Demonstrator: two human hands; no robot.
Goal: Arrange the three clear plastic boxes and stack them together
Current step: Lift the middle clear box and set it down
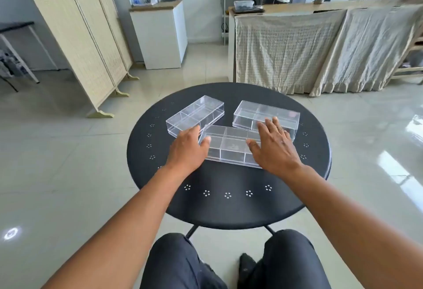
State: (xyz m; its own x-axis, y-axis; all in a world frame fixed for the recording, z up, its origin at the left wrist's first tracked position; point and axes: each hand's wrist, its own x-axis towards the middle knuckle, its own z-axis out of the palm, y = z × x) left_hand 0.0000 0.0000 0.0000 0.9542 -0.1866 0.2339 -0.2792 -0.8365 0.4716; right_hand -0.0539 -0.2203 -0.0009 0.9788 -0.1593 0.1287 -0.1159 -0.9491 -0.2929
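Observation:
Three clear plastic boxes with inner dividers lie on a round black table (229, 206). The near box (229, 145) lies crosswise in the middle. A second box (194, 114) lies at the back left, angled, and a third box (265, 114) at the back right. My left hand (187, 149) rests at the near box's left end, thumb on its top edge, fingers spread. My right hand (274, 146) covers the near box's right end, fingers apart, fingertips reaching over the front of the back right box. Neither hand has closed around a box.
The table rim has small perforated patterns. My knees (229, 263) sit under the near edge. Beyond the table are a folding screen (75, 37) at left, a white cabinet (160, 37), and a cloth-draped counter (309, 48) at right with a person standing behind it.

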